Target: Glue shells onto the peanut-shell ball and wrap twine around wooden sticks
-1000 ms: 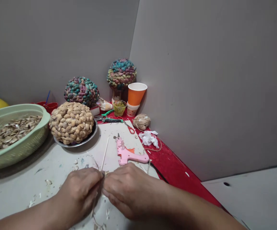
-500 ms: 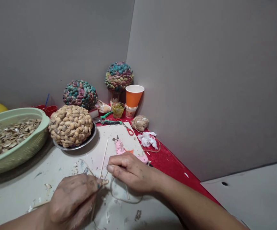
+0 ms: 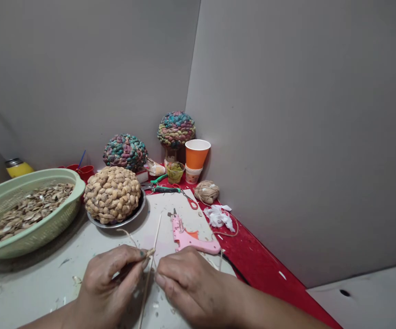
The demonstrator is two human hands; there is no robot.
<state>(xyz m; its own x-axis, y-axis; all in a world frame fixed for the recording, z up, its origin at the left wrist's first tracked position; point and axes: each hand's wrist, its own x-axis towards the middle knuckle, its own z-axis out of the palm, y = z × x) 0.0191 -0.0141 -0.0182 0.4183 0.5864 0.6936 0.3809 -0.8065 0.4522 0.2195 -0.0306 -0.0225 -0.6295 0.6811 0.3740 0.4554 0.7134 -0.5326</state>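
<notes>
Colander (image 3: pixel 52 236) holds shells (image 3: pixel 35 205), metal dish (image 3: pixel 142 209) a peanut-shell ball (image 3: pixel 113 194); left hand (image 3: pixel 110 278) pinches a tan piece (image 3: pixel 150 252), right hand (image 3: pixel 196 283) twine (image 3: pixel 155 263).

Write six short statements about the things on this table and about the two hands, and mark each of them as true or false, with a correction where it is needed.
1. The left hand pinches a small tan piece, and the right hand is closed on a thin strand. True.
2. The pink glue gun lies on the pale work surface. True.
3. The twine ball is inside the green basket. False: it rests on the red covering.
4. The tan shell-covered ball sits in a metal dish. True.
5. The orange cup lies on its side. False: its mouth faces up.
6. The scissors have blue handles. False: they are red.
</notes>
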